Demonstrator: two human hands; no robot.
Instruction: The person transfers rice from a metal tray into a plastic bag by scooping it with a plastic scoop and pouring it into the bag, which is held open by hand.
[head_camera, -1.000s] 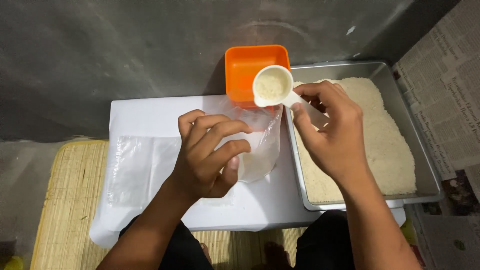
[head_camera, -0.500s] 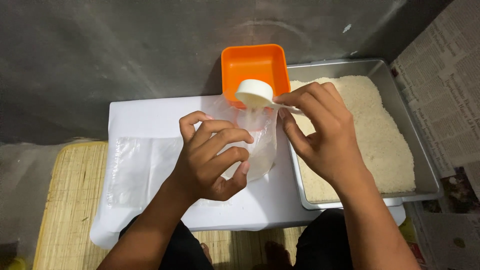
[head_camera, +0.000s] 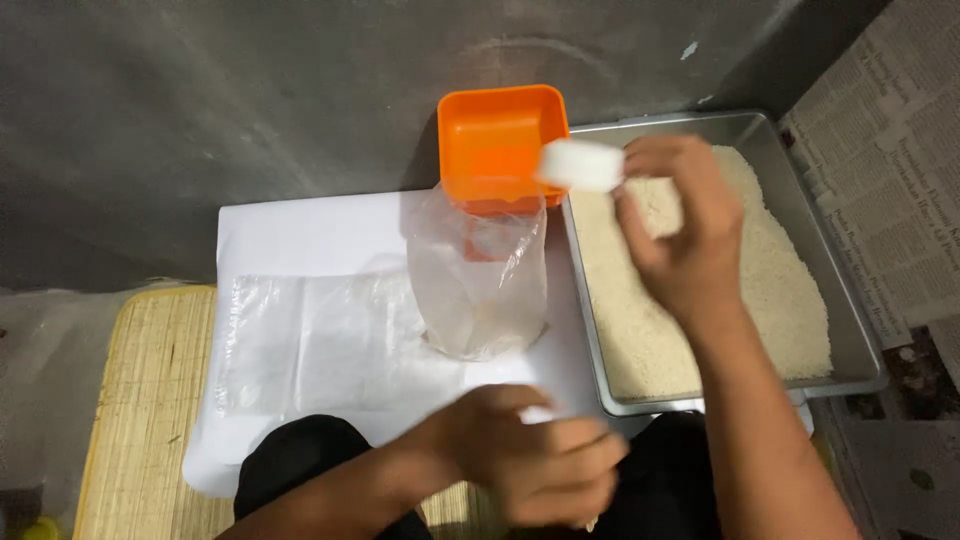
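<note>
A white tabletop (head_camera: 300, 230) carries a metal tray (head_camera: 850, 330) of rice (head_camera: 780, 290), an orange tub (head_camera: 495, 140) and an upright clear bag (head_camera: 480, 290). The right hand (head_camera: 680, 235) has its grip closed on a white scoop (head_camera: 580, 165) above the tray's near corner. The left hand (head_camera: 545, 470), blurred, sits low near the tabletop edge; its grip cannot be told

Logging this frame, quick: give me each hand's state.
Left hand: blurred, fingers curled, holding nothing visible; grip cannot be told.
Right hand: closed on the white scoop.
</note>
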